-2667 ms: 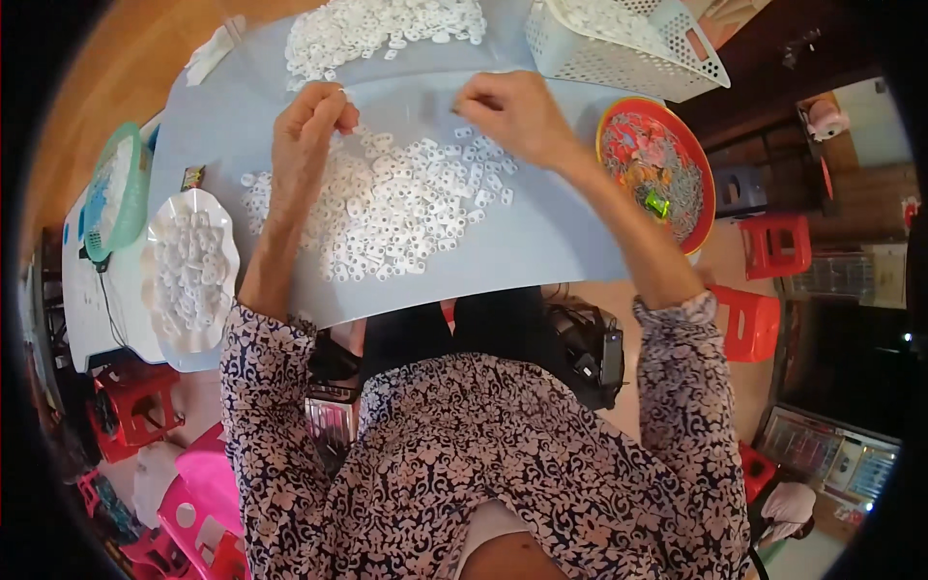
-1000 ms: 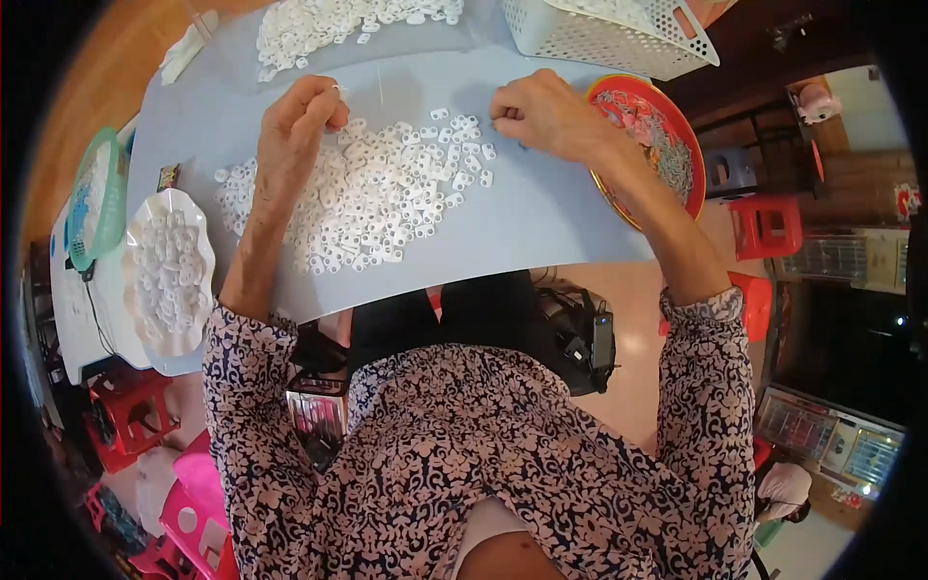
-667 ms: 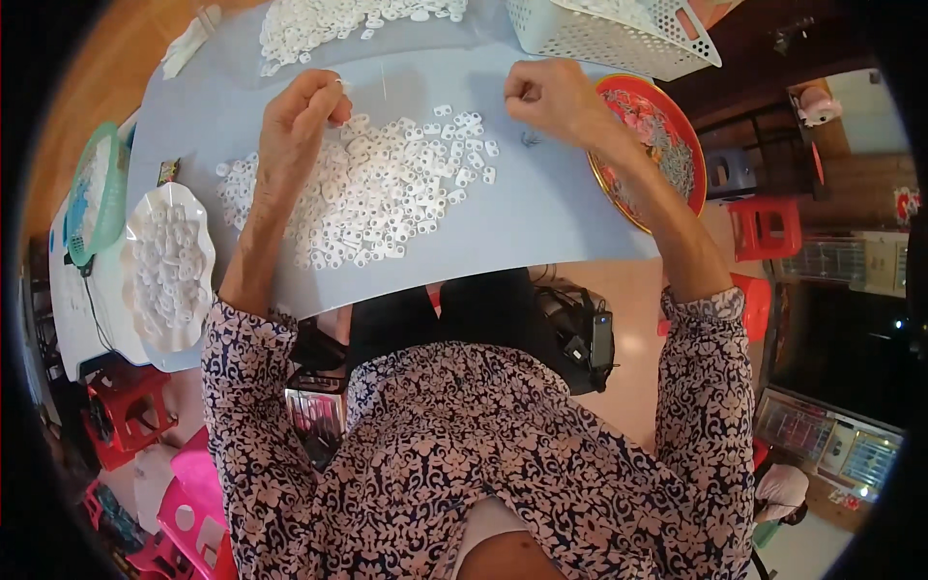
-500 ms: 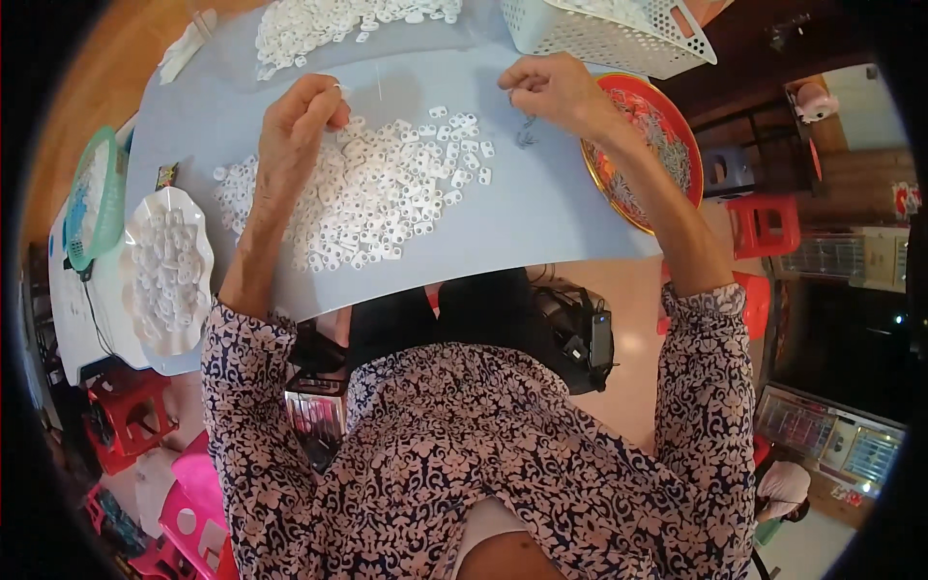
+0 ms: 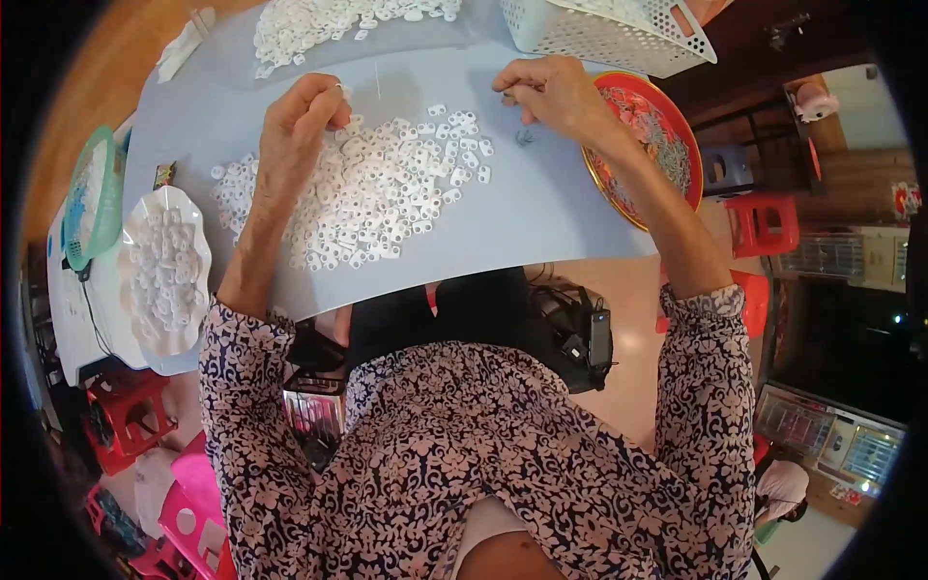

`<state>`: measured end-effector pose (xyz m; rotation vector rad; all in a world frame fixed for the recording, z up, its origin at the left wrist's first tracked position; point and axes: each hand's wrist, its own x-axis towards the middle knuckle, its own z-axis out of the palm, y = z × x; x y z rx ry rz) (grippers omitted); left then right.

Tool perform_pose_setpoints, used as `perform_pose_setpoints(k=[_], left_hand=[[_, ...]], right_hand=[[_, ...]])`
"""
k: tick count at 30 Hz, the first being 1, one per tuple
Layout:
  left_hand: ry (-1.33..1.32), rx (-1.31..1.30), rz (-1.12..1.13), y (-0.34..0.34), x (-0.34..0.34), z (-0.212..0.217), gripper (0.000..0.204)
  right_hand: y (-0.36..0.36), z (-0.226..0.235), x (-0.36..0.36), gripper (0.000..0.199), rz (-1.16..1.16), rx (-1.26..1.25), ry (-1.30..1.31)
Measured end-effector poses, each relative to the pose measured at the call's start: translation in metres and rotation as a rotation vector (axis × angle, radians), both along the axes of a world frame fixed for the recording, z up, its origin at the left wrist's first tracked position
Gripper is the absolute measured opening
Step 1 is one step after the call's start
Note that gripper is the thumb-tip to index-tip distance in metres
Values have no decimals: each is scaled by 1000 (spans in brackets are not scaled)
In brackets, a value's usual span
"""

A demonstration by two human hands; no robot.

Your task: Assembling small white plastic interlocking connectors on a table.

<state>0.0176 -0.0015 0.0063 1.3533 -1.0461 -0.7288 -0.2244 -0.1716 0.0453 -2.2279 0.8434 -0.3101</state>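
My left hand [image 5: 302,114] is closed above the far left part of a heap of small white plastic pieces [image 5: 387,188], each with a dark round spot. A bit of white shows at its curled index finger, seemingly one such piece. My right hand [image 5: 553,95] is pinched over the table to the right of the heap. A tiny dark metal bit shows at its fingertips; its exact kind is too small to tell. Just below those fingers lies a small cluster of grey metal bits [image 5: 525,137]. A red bowl [image 5: 698,159] full of such bits sits beside my right forearm.
More white pieces [image 5: 319,34] lie at the table's far edge, near a white perforated basket [image 5: 580,39]. A scalloped white dish [image 5: 135,300] of white pieces stands at left, by a green basket [image 5: 108,184]. The grey table [image 5: 503,222] ends before my lap.
My right hand has shifted slightly left, its fingers pinched closer together. The metal cluster beneath looks smaller and now lies apart from the fingers. My left hand has barely moved.
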Motion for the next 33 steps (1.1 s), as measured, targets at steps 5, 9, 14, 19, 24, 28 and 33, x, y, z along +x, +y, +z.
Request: perform_pose_setpoints(k=[5,9,14,19,24,28,33], left_hand=[[10,-3,0,0,1,-1,18],[16,-4,8,-2,2,-2,18],[50,-58,-19,-6,7,-8,18],[5,-90,-3,-3,6,-7,16],[33,-60,-31,-5,-4,-8,17],[17,-39,-41,-5,-2,-10,17],[12,-12,-33,-4,-2,-8,16]], right_hand=[[-3,-5,-1,16,-4,-68,-50],[0,-6,0,15,-21,-127,-34],[5,-6,13,14,-57,29,-196],[22,-4,43,17,1,351,-294],[35,-11,88,17,-9,520,-521],[45,-23,109,18,17,597,-618],[45,-37,113,15,17,628,-606]])
